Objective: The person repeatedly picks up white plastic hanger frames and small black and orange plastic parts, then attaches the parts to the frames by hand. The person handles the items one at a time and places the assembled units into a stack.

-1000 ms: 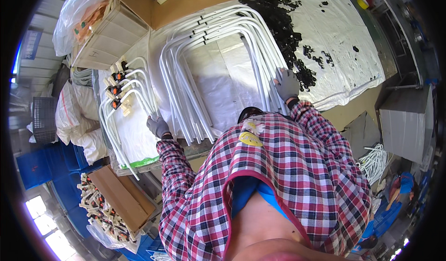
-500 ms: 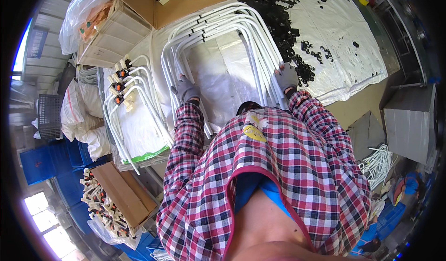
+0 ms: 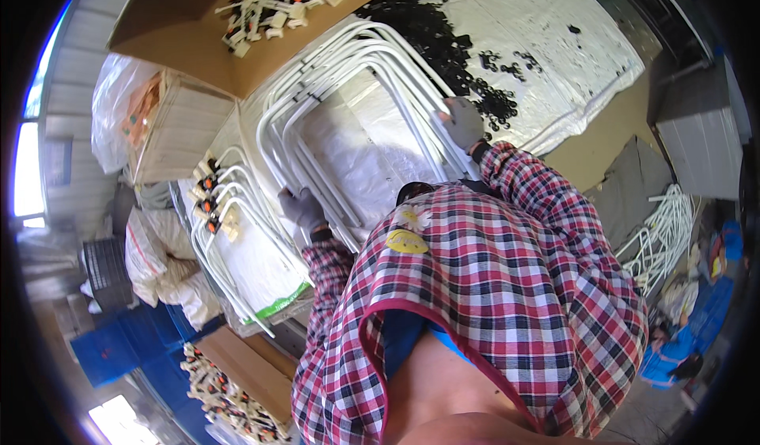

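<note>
Several white bent-tube frames [image 3: 388, 49], U-shaped with rounded corners and small black pieces on their crossbars, lie nested on the worktop in front of me. My left hand [image 3: 302, 210], in a grey glove, is closed on tubes along the stack's left side, its fingers partly hidden. On the opposite side my right hand [image 3: 462, 123], gloved the same way, has its fingers curled over the outer tubes. A smaller group of white tube frames [image 3: 237, 243] with cream, black and orange fittings [image 3: 207, 206] lies to the left of my left hand.
Small black parts [image 3: 427, 25] are heaped beyond the stack on silvery sheeting [image 3: 546, 41]. An open cardboard box [image 3: 182, 41] of cream fittings stands at the far left, beside a pale crate [image 3: 190, 124]. More white tubes [image 3: 669, 227] lie at the lower right; a person [image 3: 669, 358] is beyond.
The view has turned and shifted, bringing more of the cardboard box into sight. Both hands remain at the sides of the frame stack; I see nothing let go.
</note>
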`<state>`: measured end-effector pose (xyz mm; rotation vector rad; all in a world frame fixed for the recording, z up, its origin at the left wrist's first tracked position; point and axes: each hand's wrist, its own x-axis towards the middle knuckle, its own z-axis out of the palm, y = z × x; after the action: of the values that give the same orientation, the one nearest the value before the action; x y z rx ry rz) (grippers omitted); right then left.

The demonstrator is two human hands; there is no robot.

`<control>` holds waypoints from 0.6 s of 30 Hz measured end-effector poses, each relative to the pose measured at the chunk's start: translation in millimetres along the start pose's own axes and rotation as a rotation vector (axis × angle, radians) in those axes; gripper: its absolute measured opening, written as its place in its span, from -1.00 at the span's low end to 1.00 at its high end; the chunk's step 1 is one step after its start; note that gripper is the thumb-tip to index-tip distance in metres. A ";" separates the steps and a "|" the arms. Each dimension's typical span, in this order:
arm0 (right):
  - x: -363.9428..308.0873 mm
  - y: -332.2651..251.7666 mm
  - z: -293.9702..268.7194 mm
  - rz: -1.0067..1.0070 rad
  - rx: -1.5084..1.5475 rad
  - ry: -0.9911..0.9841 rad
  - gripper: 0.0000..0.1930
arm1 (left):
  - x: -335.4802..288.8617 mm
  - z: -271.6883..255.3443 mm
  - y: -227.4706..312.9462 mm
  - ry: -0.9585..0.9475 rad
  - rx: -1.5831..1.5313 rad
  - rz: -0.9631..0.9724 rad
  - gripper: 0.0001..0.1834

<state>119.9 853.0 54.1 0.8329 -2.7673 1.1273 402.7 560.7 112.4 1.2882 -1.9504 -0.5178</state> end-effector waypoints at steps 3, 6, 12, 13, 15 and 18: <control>4.3 -19.5 -2.8 0.061 0.104 0.071 -0.56 | -13.6 -18.7 10.5 0.077 -0.148 -0.018 -0.65; 14.9 -32.3 -19.4 0.203 0.215 0.075 -0.64 | -6.7 -33.0 36.9 0.072 -0.378 0.037 -0.69; 33.7 -31.7 -89.4 0.223 0.542 0.314 -0.53 | 54.8 -44.7 116.4 -0.240 -0.826 0.012 -0.66; 34.9 -33.2 -101.9 0.237 0.628 0.279 -0.52 | 67.0 -42.3 127.4 -0.257 -0.785 0.036 -0.66; 37.3 -37.9 -130.1 0.329 0.774 0.194 -0.55 | 82.8 -24.7 143.5 -0.195 -0.861 0.054 -0.66; 38.3 -61.7 -163.2 0.224 0.986 0.238 -0.57 | 91.4 6.1 147.1 0.246 -0.374 0.458 -0.42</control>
<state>91.5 906.2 222.3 0.3429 -2.0397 2.4878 286.8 538.9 239.4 0.6128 -1.7601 -0.4401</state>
